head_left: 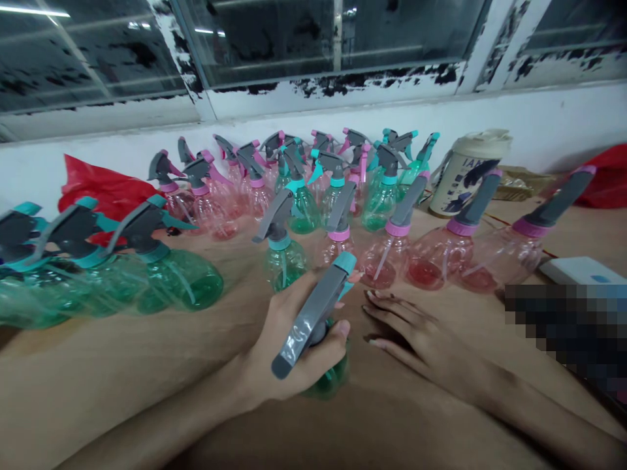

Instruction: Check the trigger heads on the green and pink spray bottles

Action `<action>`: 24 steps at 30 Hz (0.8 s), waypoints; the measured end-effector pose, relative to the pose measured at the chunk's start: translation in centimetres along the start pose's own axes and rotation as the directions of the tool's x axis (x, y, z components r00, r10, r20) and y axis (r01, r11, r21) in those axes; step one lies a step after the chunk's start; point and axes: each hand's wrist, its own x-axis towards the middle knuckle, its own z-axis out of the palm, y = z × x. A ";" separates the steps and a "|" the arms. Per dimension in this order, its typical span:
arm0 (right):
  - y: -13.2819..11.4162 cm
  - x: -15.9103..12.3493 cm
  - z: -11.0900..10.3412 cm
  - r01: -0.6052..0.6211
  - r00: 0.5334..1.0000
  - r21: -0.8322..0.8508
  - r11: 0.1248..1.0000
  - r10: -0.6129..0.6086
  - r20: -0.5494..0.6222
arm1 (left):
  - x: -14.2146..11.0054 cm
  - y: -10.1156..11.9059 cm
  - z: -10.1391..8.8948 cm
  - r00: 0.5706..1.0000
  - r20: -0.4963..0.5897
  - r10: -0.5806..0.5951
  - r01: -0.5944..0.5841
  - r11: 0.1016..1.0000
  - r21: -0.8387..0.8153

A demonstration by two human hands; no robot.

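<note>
- Within the grip of the left hand (267, 349) was a green spray bottle (313, 315), its grey top tipped in turquoise and pointing away from the wrist. Fingers and thumb closed around it below the top; whether its base touched the table (122, 372) could not be told.
- Just right of that bottle, the right hand (416, 329) was open, palm down and holding nothing, its fingers loosely stretched toward the left hand.
- Just ahead of the left hand stood another green bottle (287, 264), partly hidden by the knuckles.
- From there, a line of four pink bottles (385, 261) ran across in front of the right hand and out to its right, with reddish liquid low in several of them.
- Left of the left hand, three more green bottles (181, 277) sat side by side.
- Farther ahead of both hands, pink and green bottles crowded together, with a red bag (98, 189) to their left.
- Beyond the right hand stood a pale cup (465, 173); nearer, to its right, lay a white box (582, 269).
- Farthest from the hands rose a white wall (578, 117) beneath windows (274, 39).
</note>
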 end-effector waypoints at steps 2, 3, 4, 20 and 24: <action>0.1 0.1 -0.2 0.004 1.000 0.009 1.000 -0.005 0.016 | 0.0 0.1 0.0 1.000 0.006 0.016 -0.015 0.999 -0.029; 0.1 0.2 -0.3 0.007 1.000 0.010 1.000 -0.008 0.024 | -0.1 0.2 0.0 1.000 0.013 0.018 -0.017 0.999 -0.045; 0.2 0.2 -0.4 0.009 0.999 0.008 1.000 -0.010 0.031 | -0.1 0.3 0.0 1.000 0.018 0.007 -0.007 0.999 -0.046; 0.2 0.0 0.0 0.017 0.999 -0.048 0.999 -0.015 0.035 | 0.3 1.3 -1.2 0.991 0.127 -0.035 0.040 0.998 -0.039; 0.1 0.1 -0.1 0.020 0.999 -0.062 0.998 -0.017 0.045 | 0.2 1.3 -1.3 0.995 0.099 0.000 -0.001 1.000 0.014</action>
